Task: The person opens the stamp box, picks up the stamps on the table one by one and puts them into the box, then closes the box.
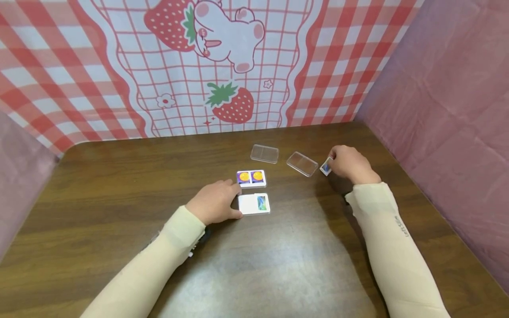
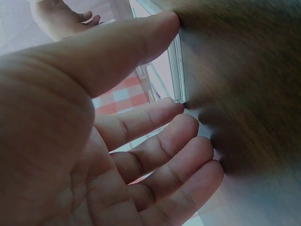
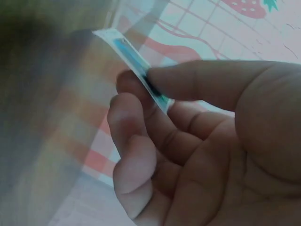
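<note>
My right hand (image 1: 351, 164) pinches a small white-bordered picture card (image 1: 325, 167) between thumb and fingers at the right of the table. In the right wrist view that picture card (image 3: 129, 59) shows a blue-green image and is tilted. My left hand (image 1: 214, 202) holds the left end of a flat clear-edged case (image 1: 248, 204), thumb at its near corner and index finger at its far corner. The case's left half is plain white; a blue-green picture fills the right. The left wrist view shows the case edge (image 2: 178, 70) spanning from thumb to index finger.
Just beyond lies a similar case (image 1: 251, 178) with two purple-and-yellow pictures. Two transparent plastic covers (image 1: 264, 153) lie farther back, the right one (image 1: 302, 164) near the right hand. A strawberry-print cloth (image 1: 230, 106) hangs behind the brown table (image 1: 119, 176).
</note>
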### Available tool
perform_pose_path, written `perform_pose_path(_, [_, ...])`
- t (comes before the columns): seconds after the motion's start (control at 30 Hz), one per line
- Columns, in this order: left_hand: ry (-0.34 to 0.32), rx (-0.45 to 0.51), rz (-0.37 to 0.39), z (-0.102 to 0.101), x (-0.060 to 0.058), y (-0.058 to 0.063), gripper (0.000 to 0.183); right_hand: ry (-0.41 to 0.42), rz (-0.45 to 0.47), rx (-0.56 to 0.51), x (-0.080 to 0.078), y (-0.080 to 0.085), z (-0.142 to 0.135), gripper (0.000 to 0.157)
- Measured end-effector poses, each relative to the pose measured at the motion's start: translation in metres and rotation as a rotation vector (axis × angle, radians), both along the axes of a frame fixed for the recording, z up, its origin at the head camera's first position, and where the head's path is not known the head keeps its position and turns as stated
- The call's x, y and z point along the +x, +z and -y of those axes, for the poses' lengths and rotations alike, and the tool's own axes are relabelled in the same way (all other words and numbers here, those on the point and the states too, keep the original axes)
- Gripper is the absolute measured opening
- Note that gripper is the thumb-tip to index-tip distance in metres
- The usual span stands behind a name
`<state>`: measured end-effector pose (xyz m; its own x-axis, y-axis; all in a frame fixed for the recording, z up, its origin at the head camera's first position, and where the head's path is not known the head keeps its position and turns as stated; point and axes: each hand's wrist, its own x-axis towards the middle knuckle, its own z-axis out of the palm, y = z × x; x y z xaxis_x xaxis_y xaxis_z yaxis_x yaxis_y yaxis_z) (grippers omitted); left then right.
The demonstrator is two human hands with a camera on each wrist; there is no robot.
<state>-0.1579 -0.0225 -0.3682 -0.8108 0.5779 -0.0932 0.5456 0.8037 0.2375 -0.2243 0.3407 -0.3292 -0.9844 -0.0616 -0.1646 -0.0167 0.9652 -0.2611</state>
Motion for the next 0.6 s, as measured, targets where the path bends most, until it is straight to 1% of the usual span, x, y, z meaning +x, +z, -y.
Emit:
perform_pose_path(0.13, [-0.005,0.002,-0.002,0.0,0.0,0.0,0.05,-0.009,-0.036,-0.03,0.003,0.007,0.002,0.022])
perform_pose_path(0.2, [-0.005,0.004,-0.005,0.001,0.0,0.0,0.05,-0.001,-0.06,-0.049,0.005,0.011,0.007,0.027])
perform_pose_path(0.27, [-0.004,0.004,-0.007,0.001,0.0,0.0,0.051,0.008,-0.093,-0.072,0.007,0.013,0.017,0.028])
perform_pose_path(0.43, [0.003,0.005,0.004,0.002,-0.001,0.0,0.053,0.04,-0.164,-0.123,0.015,0.02,0.046,0.021])
perform_pose_path(0.6, [-0.001,0.005,0.012,0.001,0.0,0.0,0.054,0.119,-0.204,-0.163,0.025,0.019,0.071,0.015])
